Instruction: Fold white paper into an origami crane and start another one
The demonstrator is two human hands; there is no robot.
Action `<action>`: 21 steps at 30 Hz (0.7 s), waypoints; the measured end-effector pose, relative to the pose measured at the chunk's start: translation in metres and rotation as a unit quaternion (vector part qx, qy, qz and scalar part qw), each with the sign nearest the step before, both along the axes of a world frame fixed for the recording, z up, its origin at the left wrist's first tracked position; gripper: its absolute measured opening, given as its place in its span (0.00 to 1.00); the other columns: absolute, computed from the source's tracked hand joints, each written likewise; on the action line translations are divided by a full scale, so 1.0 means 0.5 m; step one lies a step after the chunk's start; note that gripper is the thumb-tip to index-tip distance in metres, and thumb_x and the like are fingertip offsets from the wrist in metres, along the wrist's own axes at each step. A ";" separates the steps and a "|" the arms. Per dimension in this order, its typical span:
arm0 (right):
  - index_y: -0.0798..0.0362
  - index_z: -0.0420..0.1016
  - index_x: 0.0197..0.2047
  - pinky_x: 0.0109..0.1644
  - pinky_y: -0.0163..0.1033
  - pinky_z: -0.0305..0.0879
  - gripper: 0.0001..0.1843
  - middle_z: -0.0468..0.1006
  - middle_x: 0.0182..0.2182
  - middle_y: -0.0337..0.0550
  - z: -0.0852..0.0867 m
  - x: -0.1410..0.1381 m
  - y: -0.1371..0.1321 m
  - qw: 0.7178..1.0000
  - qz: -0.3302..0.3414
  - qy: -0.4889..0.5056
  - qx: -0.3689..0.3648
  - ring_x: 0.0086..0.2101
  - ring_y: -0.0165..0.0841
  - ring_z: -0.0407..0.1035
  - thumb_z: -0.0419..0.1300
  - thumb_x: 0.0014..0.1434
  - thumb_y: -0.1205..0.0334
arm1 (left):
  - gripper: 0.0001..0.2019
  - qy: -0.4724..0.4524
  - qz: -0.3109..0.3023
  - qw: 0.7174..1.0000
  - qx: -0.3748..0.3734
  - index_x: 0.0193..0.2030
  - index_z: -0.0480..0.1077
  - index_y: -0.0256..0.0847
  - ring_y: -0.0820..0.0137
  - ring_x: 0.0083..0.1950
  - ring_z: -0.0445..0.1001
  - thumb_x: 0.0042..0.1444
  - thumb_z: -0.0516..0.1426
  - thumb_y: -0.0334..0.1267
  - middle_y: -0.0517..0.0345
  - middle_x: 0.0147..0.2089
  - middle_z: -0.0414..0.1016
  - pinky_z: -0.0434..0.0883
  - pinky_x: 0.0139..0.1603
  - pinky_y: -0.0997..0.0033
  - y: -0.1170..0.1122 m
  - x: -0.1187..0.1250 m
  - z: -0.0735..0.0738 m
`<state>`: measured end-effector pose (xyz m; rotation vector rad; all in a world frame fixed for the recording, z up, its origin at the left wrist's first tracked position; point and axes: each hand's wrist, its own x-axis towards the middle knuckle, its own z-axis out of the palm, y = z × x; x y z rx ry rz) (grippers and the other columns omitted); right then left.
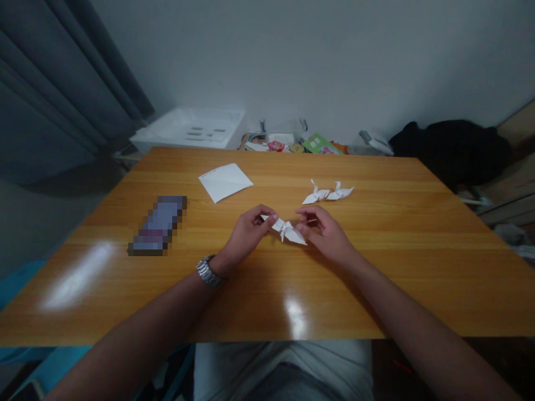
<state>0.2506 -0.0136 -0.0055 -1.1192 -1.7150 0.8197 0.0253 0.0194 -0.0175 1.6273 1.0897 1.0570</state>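
Observation:
A white folded paper crane (287,229) hangs just above the middle of the wooden table (376,289), held between both hands. My left hand (246,234), with a metal watch (210,272) on its wrist, pinches the crane's left tip. My right hand (324,231) pinches its right side with curled fingers. Two finished paper cranes (327,193) lie on the table just beyond my right hand. A flat white sheet of paper (225,181) lies farther back to the left.
A blurred dark rectangular object (157,225) lies on the table's left part. Behind the table stand a white box (190,129), small packets and clutter (292,143), and a dark bag (451,147) at the right. A grey curtain (50,83) hangs at the left.

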 end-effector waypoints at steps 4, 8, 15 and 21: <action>0.45 0.76 0.52 0.49 0.45 0.69 0.13 0.74 0.42 0.44 0.017 0.002 -0.006 0.992 0.056 -0.074 0.081 0.42 0.37 0.70 0.64 0.64 0.59 | 0.14 0.014 -0.018 1.000 -0.008 0.39 0.75 0.38 0.73 0.29 0.71 0.62 0.61 0.48 0.57 0.31 0.77 0.67 0.29 0.74 -0.007 0.002 0.006; 0.46 0.79 0.44 0.51 0.47 0.68 0.07 0.76 0.41 0.45 0.025 -0.002 -0.011 0.991 0.072 -0.079 0.079 0.44 0.39 0.71 0.63 0.65 0.56 | 0.14 0.024 -0.032 0.999 -0.017 0.39 0.75 0.38 0.73 0.29 0.71 0.62 0.61 0.49 0.58 0.30 0.76 0.66 0.29 0.75 -0.013 0.007 0.016; 0.47 0.78 0.41 0.47 0.45 0.68 0.07 0.79 0.38 0.43 0.025 -0.004 -0.015 0.995 0.059 -0.081 0.022 0.40 0.38 0.73 0.60 0.66 0.54 | 0.18 -0.035 -0.029 0.999 -0.021 0.52 0.68 0.39 0.72 0.31 0.73 0.69 0.52 0.52 0.58 0.32 0.75 0.70 0.32 0.73 -0.011 0.008 0.016; 0.49 0.76 0.41 0.45 0.42 0.68 0.08 0.79 0.37 0.42 0.007 0.000 -0.004 0.999 -0.009 -0.041 -0.002 0.38 0.37 0.73 0.61 0.65 0.54 | 0.17 0.083 0.024 0.995 0.058 0.53 0.70 0.40 0.71 0.33 0.74 0.70 0.50 0.50 0.59 0.32 0.74 0.69 0.35 0.73 -0.002 -0.012 0.021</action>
